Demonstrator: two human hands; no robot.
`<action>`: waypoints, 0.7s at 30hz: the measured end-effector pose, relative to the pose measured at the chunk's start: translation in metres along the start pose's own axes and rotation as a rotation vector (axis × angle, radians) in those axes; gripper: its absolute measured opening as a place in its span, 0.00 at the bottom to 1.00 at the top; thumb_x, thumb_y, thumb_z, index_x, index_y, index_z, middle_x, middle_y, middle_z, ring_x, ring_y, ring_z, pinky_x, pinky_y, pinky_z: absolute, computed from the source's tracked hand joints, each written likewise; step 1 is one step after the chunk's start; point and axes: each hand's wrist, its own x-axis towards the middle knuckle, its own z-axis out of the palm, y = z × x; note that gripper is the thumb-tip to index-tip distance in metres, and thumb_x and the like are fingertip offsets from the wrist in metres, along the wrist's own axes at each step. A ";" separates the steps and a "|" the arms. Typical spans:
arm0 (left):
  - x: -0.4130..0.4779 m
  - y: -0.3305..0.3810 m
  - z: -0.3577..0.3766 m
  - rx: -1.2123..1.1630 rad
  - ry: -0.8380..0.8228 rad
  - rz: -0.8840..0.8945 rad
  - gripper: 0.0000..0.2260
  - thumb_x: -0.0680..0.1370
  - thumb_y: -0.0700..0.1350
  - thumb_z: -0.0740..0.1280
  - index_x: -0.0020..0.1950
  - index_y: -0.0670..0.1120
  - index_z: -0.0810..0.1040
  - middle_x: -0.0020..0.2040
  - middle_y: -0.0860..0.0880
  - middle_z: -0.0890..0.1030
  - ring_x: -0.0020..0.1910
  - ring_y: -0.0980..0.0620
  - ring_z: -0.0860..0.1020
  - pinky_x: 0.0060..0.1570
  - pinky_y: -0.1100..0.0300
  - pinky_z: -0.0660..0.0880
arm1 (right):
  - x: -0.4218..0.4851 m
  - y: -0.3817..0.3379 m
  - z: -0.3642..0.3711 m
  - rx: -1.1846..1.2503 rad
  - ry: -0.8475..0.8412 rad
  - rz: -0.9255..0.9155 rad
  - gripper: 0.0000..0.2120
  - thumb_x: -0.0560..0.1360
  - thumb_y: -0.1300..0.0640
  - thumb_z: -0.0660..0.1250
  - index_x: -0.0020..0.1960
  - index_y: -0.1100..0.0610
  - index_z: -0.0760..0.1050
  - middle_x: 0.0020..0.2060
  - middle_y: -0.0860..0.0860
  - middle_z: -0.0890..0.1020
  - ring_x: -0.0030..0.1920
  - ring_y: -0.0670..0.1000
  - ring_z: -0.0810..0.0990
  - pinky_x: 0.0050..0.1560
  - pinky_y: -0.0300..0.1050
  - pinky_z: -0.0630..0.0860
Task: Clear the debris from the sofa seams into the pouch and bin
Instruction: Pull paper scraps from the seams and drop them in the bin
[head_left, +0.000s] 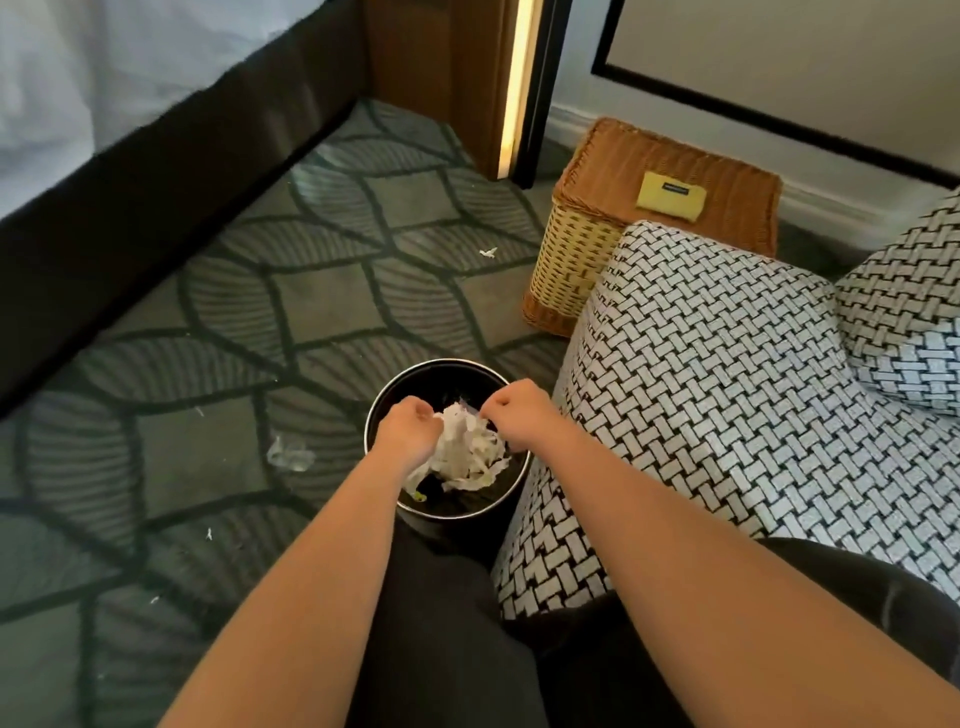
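A round black bin (384, 400) stands on the carpet beside the sofa's arm. Both my hands hover over its mouth. My left hand (408, 431) and my right hand (519, 415) have their fingers curled around a crumpled wad of white paper scraps (465, 452) that sits in the bin's opening. The sofa (701, 395) is covered in a black-and-white woven pattern and fills the right side. A small yellow pouch (671, 193) lies on top of a wicker basket behind the sofa arm.
The wicker basket (576, 260) stands between the sofa and the wall. Small white scraps (487, 253) and a clear plastic piece (288, 456) lie scattered on the patterned carpet. A dark bed base (156, 171) runs along the left. My dark-trousered legs are below the bin.
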 end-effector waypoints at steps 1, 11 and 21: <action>0.001 0.000 0.000 -0.002 -0.015 -0.003 0.15 0.77 0.45 0.63 0.62 0.43 0.74 0.59 0.44 0.77 0.58 0.45 0.75 0.53 0.58 0.69 | 0.002 0.000 0.000 0.000 0.012 -0.002 0.12 0.76 0.62 0.60 0.50 0.68 0.79 0.34 0.56 0.75 0.35 0.53 0.72 0.36 0.45 0.72; 0.000 0.033 0.000 -0.044 -0.103 0.205 0.08 0.79 0.45 0.61 0.51 0.43 0.77 0.52 0.44 0.80 0.52 0.46 0.78 0.52 0.54 0.73 | 0.014 0.000 -0.036 -0.152 0.264 -0.275 0.12 0.77 0.58 0.57 0.43 0.61 0.78 0.39 0.55 0.81 0.43 0.56 0.78 0.45 0.50 0.75; 0.065 0.135 0.017 -0.240 -0.308 0.367 0.07 0.79 0.46 0.60 0.49 0.46 0.77 0.42 0.52 0.79 0.38 0.59 0.77 0.29 0.70 0.70 | 0.091 -0.005 -0.133 -0.457 0.695 -0.347 0.13 0.80 0.54 0.55 0.46 0.58 0.75 0.36 0.53 0.80 0.35 0.55 0.78 0.36 0.49 0.77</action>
